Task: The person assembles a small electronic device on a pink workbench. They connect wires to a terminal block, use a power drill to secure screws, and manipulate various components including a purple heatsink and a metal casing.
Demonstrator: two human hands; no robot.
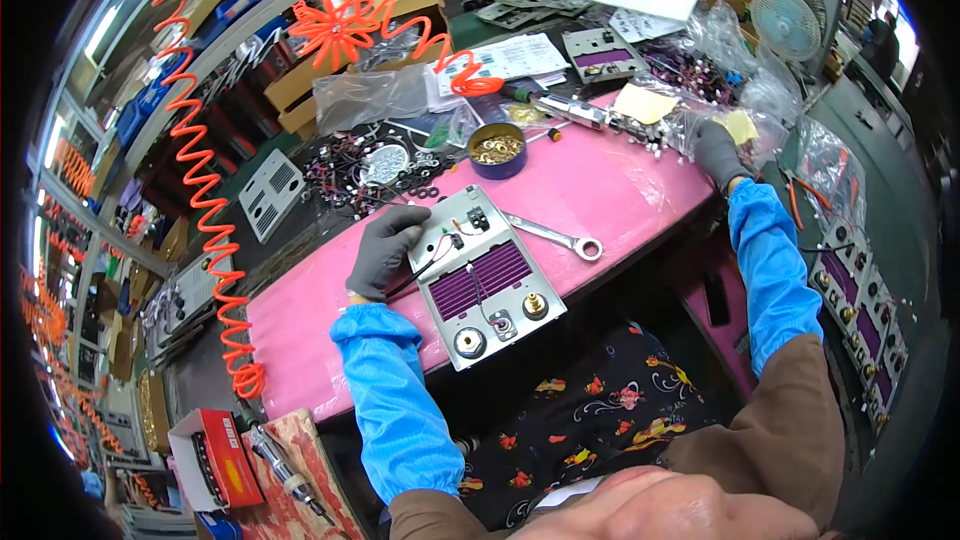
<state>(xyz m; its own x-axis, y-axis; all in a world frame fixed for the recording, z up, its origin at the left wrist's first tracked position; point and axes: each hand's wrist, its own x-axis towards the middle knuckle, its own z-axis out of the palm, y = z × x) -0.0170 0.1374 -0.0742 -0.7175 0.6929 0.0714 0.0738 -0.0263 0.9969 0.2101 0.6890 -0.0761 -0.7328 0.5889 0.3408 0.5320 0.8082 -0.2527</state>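
A grey metal panel (510,287) with a purple ribbed section, brass and silver fittings and thin wires lies tilted over the front edge of the pink work surface. My left hand (385,248), in a grey glove, grips its upper left edge with bent fingers. At the far right, my right hand (717,154), also gloved, reaches into small parts and clear plastic by a yellow paper piece (740,127). Its fingertips are hidden there. A combination wrench (560,237) lies just right of the panel. Behind the panel stands a round tin (497,152) of brass rings.
A pneumatic screwdriver (565,108) lies along the back, with a coiled orange air hose (340,35) above. Black rings and wires (370,170) are heaped at the back left. Red-handled pliers (795,198) and more panels (855,305) are at the right. A red box (217,460) stands lower left.
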